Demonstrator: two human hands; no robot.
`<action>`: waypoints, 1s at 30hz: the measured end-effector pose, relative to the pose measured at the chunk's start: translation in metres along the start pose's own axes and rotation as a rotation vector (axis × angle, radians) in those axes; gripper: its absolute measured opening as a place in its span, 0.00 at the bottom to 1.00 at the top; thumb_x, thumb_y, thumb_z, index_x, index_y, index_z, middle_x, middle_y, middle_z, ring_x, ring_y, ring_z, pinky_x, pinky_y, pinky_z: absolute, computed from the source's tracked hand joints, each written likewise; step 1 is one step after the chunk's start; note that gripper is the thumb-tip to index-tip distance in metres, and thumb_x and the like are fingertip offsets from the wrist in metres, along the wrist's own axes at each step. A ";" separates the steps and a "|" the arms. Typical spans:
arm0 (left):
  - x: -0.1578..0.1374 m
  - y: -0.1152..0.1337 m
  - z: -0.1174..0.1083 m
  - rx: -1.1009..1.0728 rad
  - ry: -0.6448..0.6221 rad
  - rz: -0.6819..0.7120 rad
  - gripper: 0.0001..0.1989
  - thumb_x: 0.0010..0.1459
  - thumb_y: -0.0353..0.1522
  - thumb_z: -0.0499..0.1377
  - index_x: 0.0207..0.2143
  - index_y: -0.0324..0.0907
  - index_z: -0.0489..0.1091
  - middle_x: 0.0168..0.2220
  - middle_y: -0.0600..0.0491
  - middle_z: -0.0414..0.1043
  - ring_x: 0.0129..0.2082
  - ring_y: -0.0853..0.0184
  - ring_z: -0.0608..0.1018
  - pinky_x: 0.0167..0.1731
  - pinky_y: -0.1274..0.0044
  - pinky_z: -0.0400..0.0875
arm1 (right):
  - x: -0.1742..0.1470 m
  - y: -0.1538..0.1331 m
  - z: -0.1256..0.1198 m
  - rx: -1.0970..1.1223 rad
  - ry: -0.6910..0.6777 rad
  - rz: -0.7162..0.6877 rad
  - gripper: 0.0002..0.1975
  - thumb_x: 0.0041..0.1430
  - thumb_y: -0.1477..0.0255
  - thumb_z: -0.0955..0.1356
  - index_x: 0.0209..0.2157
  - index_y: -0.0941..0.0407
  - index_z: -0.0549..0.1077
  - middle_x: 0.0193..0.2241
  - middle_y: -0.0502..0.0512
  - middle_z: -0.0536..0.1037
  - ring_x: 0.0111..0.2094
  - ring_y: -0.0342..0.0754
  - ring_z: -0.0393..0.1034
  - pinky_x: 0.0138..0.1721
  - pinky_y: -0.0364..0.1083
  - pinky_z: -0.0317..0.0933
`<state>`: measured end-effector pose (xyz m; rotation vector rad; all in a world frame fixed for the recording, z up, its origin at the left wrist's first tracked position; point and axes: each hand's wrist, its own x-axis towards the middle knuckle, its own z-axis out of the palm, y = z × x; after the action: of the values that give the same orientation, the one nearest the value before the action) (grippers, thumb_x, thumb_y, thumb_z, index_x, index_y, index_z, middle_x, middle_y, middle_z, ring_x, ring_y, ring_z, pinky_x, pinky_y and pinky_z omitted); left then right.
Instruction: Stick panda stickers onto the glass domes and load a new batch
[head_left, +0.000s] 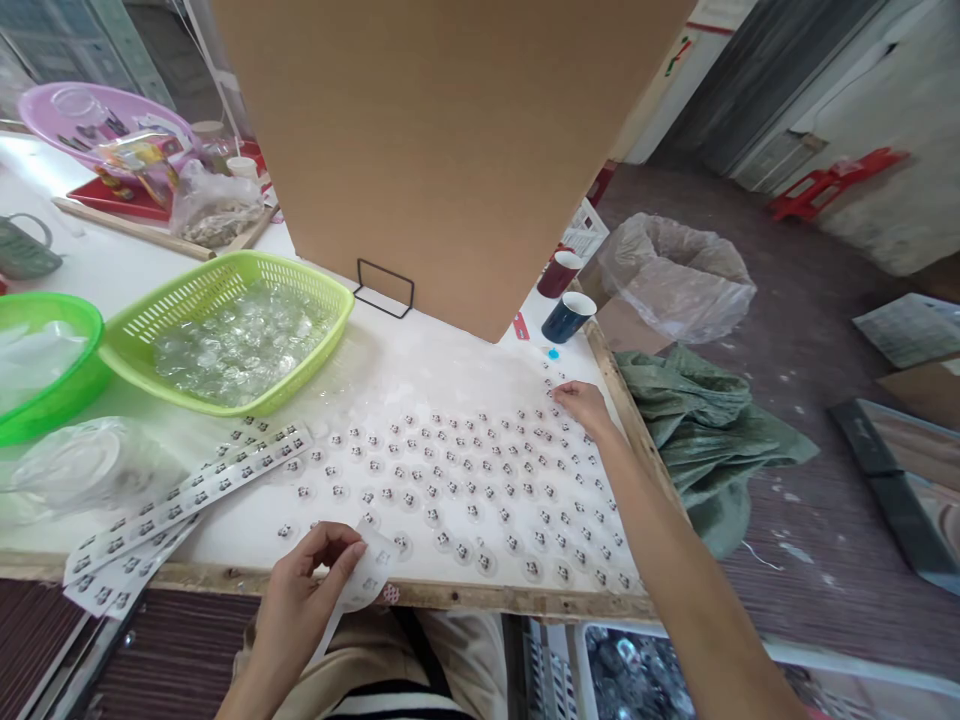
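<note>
Beige trousers (457, 650) and the hem of a striped garment at the bottom centre of the frame, closest in. Left hand (304, 585), lower left of centre: thumb and forefinger pinched on a curled translucent strip (375, 578) with small black printed figures, its tail hanging down toward the lap. Bottom right of centre, below the table edge, a crate (580, 672) of clear, shiny pieces. Printed clear discs (472, 511) spread in loose rows over the white table (427, 362), from the front edge to right of centre; each bears one small dark figure. More printed strips (191, 500) lie overlapped at lower left, ends jutting past the table edge. Right hand (585, 406), right of centre, reaches to the far right end of the disc rows; fingertips drawn close together, cannot tell whether anything is between them. Left side: a yellow-green basket (157, 325) heaped with clear plastic pieces; a green bowl (91, 335) cut by the left margin. Right of the table, crumpled green cloth (686, 415). Farther up, a blue mug (562, 322) just in front of a dark red mug (556, 278). Upper centre filled by a large cardboard sheet (450, 150), black wire frame (412, 298) at its foot. Upper left, a pink basin (36, 108); upper right, a red stool (825, 190) by the wall.
</note>
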<state>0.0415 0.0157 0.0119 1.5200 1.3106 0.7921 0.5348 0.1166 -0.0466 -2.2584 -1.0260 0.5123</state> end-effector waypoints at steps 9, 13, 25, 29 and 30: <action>-0.001 0.000 0.000 -0.036 -0.002 -0.008 0.09 0.58 0.39 0.62 0.33 0.42 0.73 0.29 0.54 0.73 0.29 0.67 0.74 0.29 0.79 0.69 | 0.002 -0.012 0.009 -0.176 0.082 0.006 0.08 0.46 0.72 0.70 0.33 0.56 0.73 0.24 0.53 0.76 0.32 0.51 0.71 0.36 0.46 0.60; -0.002 0.002 0.000 -0.098 0.015 -0.023 0.08 0.59 0.38 0.61 0.34 0.42 0.72 0.31 0.53 0.73 0.32 0.66 0.74 0.32 0.78 0.68 | -0.011 -0.025 0.005 -0.208 0.108 -0.032 0.03 0.49 0.74 0.68 0.29 0.56 0.73 0.26 0.56 0.75 0.34 0.52 0.70 0.38 0.47 0.59; 0.016 0.010 0.009 -0.643 -0.073 -0.055 0.10 0.58 0.37 0.64 0.35 0.42 0.67 0.25 0.58 0.65 0.24 0.73 0.64 0.25 0.81 0.59 | -0.246 -0.156 0.059 0.478 -0.741 -0.686 0.16 0.62 0.72 0.66 0.52 0.49 0.69 0.46 0.55 0.75 0.40 0.47 0.69 0.43 0.49 0.63; 0.024 0.009 0.013 -0.933 -0.170 -0.173 0.15 0.55 0.39 0.66 0.38 0.44 0.64 0.22 0.61 0.63 0.20 0.75 0.62 0.23 0.82 0.57 | -0.275 -0.173 0.071 0.633 -0.749 -0.737 0.18 0.60 0.73 0.68 0.52 0.48 0.68 0.51 0.55 0.72 0.44 0.48 0.68 0.47 0.50 0.63; 0.025 0.008 0.014 -0.960 -0.174 -0.210 0.16 0.54 0.39 0.67 0.38 0.44 0.64 0.24 0.60 0.64 0.20 0.76 0.62 0.22 0.82 0.57 | -0.277 -0.175 0.073 0.652 -0.728 -0.735 0.17 0.60 0.73 0.68 0.51 0.48 0.69 0.50 0.55 0.72 0.44 0.48 0.68 0.47 0.50 0.63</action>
<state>0.0625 0.0364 0.0122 0.6508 0.7449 0.9321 0.2257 0.0199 0.0407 -1.0070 -1.6223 1.1515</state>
